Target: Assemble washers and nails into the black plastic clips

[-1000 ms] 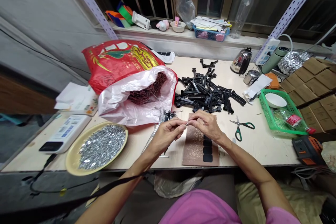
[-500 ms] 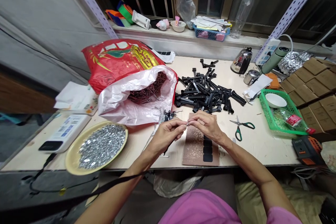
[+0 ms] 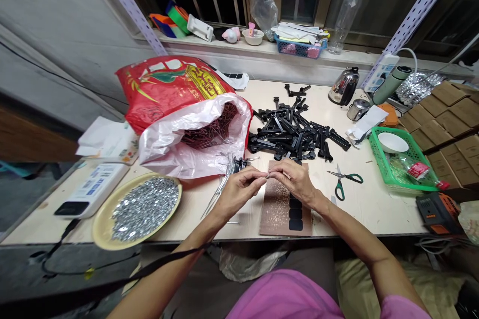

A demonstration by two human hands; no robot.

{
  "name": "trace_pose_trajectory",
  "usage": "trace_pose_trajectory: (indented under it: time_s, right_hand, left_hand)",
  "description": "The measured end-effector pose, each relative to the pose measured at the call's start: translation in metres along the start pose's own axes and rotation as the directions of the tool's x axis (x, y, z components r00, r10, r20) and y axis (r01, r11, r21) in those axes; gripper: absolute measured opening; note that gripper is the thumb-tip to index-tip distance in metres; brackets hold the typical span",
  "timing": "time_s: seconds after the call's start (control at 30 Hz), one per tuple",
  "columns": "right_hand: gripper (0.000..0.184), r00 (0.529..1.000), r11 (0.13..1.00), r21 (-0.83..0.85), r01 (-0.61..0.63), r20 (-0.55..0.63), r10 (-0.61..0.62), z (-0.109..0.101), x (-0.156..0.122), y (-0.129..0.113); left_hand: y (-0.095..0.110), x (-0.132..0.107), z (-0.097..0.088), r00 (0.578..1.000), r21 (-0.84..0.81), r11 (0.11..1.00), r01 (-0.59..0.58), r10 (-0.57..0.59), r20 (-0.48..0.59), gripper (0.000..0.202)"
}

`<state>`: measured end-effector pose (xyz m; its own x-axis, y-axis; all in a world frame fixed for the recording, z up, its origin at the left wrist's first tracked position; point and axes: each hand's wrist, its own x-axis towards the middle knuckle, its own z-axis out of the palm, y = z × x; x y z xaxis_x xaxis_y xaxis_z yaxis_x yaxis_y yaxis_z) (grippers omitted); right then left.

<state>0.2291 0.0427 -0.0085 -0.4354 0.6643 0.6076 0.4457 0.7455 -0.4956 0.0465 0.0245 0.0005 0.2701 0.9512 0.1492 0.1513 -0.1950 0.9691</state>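
My left hand (image 3: 238, 193) and my right hand (image 3: 295, 179) meet fingertip to fingertip above the table's front edge, both pinched on a small thin metal piece (image 3: 267, 176) between them. Under them lies a brown speckled sheet (image 3: 279, 207) with black pads stuck on it. A bundle of thin metal rods (image 3: 224, 179) lies just left of my left hand. Behind the hands sits a heap of black plastic parts (image 3: 295, 132).
A yellow plate of small silver pieces (image 3: 142, 208) stands front left, beside a white scale (image 3: 92, 189). A red bag with a white liner (image 3: 187, 129) holds dark parts. Green-handled scissors (image 3: 342, 179), a green basket (image 3: 402, 159), a kettle (image 3: 343, 87) and cardboard boxes (image 3: 445, 109) are on the right.
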Motion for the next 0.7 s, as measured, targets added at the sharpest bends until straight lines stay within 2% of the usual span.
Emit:
trace_pose_trajectory:
  time_s: [0.1,0.2,0.27,0.47,0.53,0.63,0.7]
  right_hand:
    - [0.042,0.998,0.988,-0.136,0.068,0.01,-0.067,0.004,-0.001,0.003]
    - [0.051,0.995,0.949,-0.3,0.097,0.053,-0.085,0.007,-0.002,0.007]
    - [0.055,0.992,0.93,-0.352,0.107,0.095,-0.078,0.006,-0.003,0.009]
    - [0.06,0.99,0.948,-0.313,-0.047,0.112,0.086,-0.009,-0.002,0.002]
    - [0.052,0.989,0.949,-0.316,-0.007,0.135,0.053,-0.013,-0.001,0.001]
    - [0.038,0.981,0.927,-0.354,0.123,0.184,-0.06,-0.015,0.0,0.003]
    - [0.036,0.975,0.899,-0.396,0.186,0.186,-0.119,-0.013,-0.001,0.006]
  left_hand:
    - [0.001,-0.001,0.002,0.999,0.038,0.998,-0.05,0.051,-0.004,0.017]
    - [-0.001,-0.002,0.005,0.992,0.116,0.985,-0.127,0.129,-0.004,0.016]
    - [-0.002,-0.003,0.007,0.989,0.139,0.979,-0.148,0.149,0.003,0.016]
    - [-0.006,0.0,0.005,1.0,0.046,0.999,-0.027,0.026,0.013,0.021]
    - [-0.007,0.001,0.003,1.0,0.019,1.0,-0.004,0.004,0.016,0.022]
    - [-0.007,0.001,0.003,0.999,-0.002,1.0,0.024,-0.023,0.023,0.023]
    - [-0.005,0.001,0.005,0.998,-0.004,0.999,0.05,-0.049,0.042,0.024]
